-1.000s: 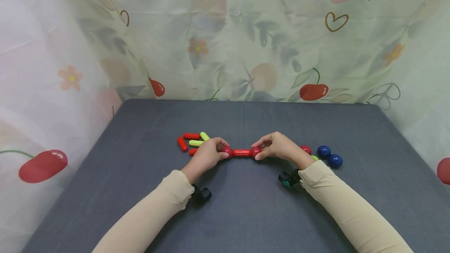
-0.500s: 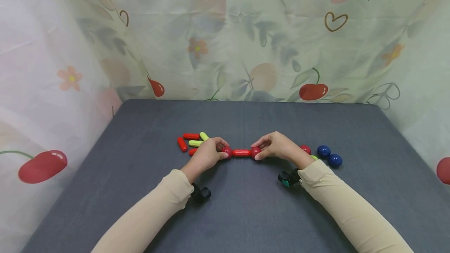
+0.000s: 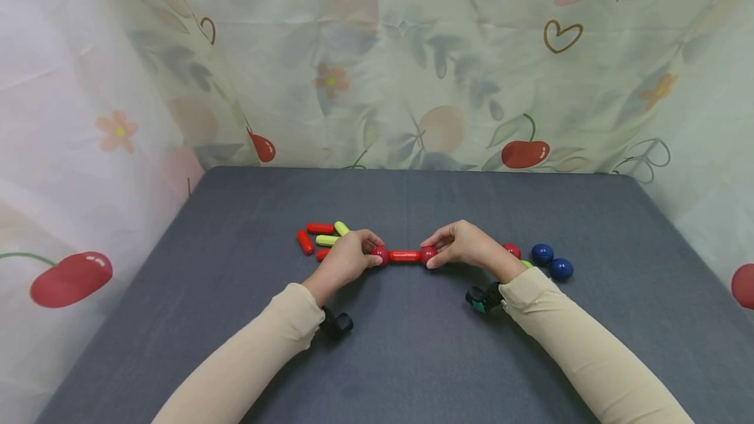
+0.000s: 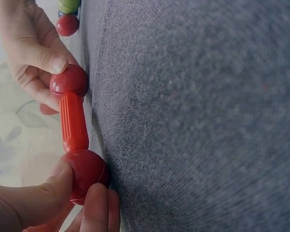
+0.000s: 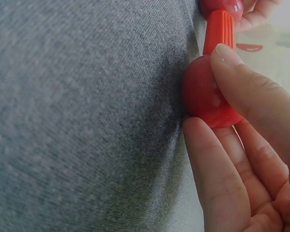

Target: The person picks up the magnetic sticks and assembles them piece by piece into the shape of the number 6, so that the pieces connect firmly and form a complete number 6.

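A ridged red rod (image 3: 404, 256) lies between two red balls at mid-table, its ends meeting both. My left hand (image 3: 349, 257) pinches the left red ball (image 4: 87, 174) between thumb and fingers. The right red ball (image 5: 203, 92) is pinched by my right hand (image 3: 468, 247), thumb on one side and fingers on the other. In the left wrist view the joined piece runs in a straight line from one hand to the other. Fingers cover part of each ball.
Left of my left hand lie several loose rods, red (image 3: 321, 228) and yellow-green (image 3: 327, 240). Beyond my right wrist are a red ball (image 3: 512, 250), a partly hidden yellow-green piece (image 3: 527, 265) and two blue balls (image 3: 542, 254). A grey cloth (image 3: 406, 345) covers the table.
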A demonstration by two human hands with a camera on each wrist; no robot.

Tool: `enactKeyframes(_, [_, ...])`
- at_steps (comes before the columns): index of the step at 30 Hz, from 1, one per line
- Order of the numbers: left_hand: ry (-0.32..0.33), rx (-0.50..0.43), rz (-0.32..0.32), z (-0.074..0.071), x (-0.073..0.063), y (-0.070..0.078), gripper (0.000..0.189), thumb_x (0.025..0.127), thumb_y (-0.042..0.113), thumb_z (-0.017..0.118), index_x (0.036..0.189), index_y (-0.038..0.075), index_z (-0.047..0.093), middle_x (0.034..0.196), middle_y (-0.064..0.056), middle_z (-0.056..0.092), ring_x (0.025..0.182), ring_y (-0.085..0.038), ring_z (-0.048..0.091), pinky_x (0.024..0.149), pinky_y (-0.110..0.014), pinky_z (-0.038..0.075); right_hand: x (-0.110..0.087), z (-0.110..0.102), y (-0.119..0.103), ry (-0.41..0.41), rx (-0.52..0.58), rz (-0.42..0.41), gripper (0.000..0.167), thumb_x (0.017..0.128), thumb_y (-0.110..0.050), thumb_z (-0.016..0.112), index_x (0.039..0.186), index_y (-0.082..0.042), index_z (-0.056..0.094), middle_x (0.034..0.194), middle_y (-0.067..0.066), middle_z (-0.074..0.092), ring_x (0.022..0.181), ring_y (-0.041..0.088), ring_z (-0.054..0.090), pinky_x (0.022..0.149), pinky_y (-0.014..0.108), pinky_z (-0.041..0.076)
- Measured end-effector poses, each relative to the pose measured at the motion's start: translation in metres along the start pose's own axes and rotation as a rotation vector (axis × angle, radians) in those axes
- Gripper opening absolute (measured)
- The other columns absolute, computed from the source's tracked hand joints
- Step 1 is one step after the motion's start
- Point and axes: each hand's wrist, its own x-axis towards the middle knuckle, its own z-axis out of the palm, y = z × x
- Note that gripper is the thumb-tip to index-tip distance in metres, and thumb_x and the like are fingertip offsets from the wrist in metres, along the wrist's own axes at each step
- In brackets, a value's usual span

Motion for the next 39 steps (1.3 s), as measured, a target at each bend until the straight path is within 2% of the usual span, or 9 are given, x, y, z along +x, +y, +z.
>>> enactKeyframes(21, [0.004, -0.001, 0.024, -0.0003, 0.0024, -0.0022, 0.027, 0.084, 0.012, 0.075, 0.110, 0.012, 0.067, 0.100, -0.005, 0.070, 0.086, -0.016, 0.060, 0.076, -0.030, 0.049, 0.0017, 0.0004, 0.0012, 0.011, -0.011, 0.009, 0.040, 0.071, -0.018, 0.087, 0.108, -0.010, 0.074, 0.099, 0.004, 0.074, 0.086, 0.011, 0.066, 0.077, 0.027, 0.053])
enactKeyframes(33, [-0.002, -0.026, -0.005, 0.0000, 0.0022, -0.0040, 0.028, 0.085, 0.013, 0.075, 0.112, 0.013, 0.067, 0.102, -0.005, 0.069, 0.087, -0.017, 0.060, 0.075, -0.030, 0.049, 0.0018, 0.0020, 0.0013, 0.018, -0.011, 0.009, 0.040, 0.071, -0.018, 0.087, 0.108, -0.010, 0.074, 0.099, 0.004, 0.074, 0.086, 0.012, 0.066, 0.077, 0.028, 0.054])
enactKeyframes(39, [-0.008, -0.061, -0.013, 0.0006, 0.0028, -0.0045, 0.028, 0.085, 0.012, 0.074, 0.112, 0.013, 0.067, 0.102, -0.005, 0.069, 0.080, -0.014, 0.063, 0.071, -0.026, 0.051, 0.0016, 0.0012, 0.0009, 0.014, -0.009, 0.016, 0.040, 0.071, -0.018, 0.087, 0.108, -0.010, 0.074, 0.099, 0.004, 0.074, 0.086, 0.012, 0.066, 0.077, 0.028, 0.054])
